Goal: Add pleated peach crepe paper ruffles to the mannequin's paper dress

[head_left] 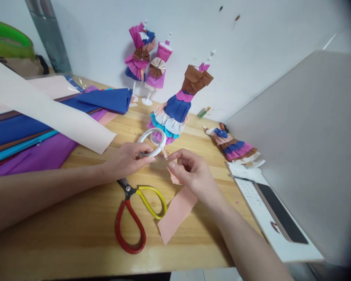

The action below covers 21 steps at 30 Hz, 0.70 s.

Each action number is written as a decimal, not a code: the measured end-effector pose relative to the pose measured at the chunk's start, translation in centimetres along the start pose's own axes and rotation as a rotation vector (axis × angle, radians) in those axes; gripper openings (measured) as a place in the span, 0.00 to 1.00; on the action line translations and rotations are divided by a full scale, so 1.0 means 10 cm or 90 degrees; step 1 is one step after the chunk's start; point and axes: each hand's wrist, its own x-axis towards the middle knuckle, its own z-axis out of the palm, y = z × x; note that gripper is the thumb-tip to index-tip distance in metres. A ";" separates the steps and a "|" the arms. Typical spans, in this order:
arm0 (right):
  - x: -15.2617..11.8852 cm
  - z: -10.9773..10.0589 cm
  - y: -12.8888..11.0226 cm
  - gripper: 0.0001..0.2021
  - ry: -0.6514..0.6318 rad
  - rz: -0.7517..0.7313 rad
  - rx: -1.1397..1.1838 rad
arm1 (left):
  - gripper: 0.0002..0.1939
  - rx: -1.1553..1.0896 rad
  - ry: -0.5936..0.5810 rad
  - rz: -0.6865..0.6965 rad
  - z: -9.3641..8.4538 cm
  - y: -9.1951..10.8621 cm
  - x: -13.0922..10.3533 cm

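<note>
My left hand (131,158) pinches a roll of white double-sided tape (163,141) by its near left side, above the table. A short end of tape hangs off the roll toward my right hand (190,169), whose thumb and forefinger are pinched on it. Below those fingers a strip of peach crepe paper (177,214) lies on the wood, its upper part partly hidden by my right hand. Scissors (128,190) with one red and one yellow handle rest left of the strip, handles spread, blades partly under my left forearm.
Behind the roll stands a mini dress form (178,107) in layered paper; two smaller dressed forms (142,56) stand further back. Folded crepe papers (102,99) and a long white strip (61,113) cover the left side. A paper dress (234,147) and white board (269,210) lie right.
</note>
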 end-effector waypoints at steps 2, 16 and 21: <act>0.02 0.05 0.05 0.19 0.016 0.025 0.041 | 0.13 0.028 -0.006 0.000 0.00 0.01 0.00; 0.01 0.18 0.07 0.12 0.071 -0.023 0.015 | 0.10 0.042 -0.026 0.016 0.00 0.05 -0.01; -0.07 0.23 0.06 0.06 0.157 -0.194 -0.176 | 0.09 0.043 -0.007 0.018 0.00 0.03 0.00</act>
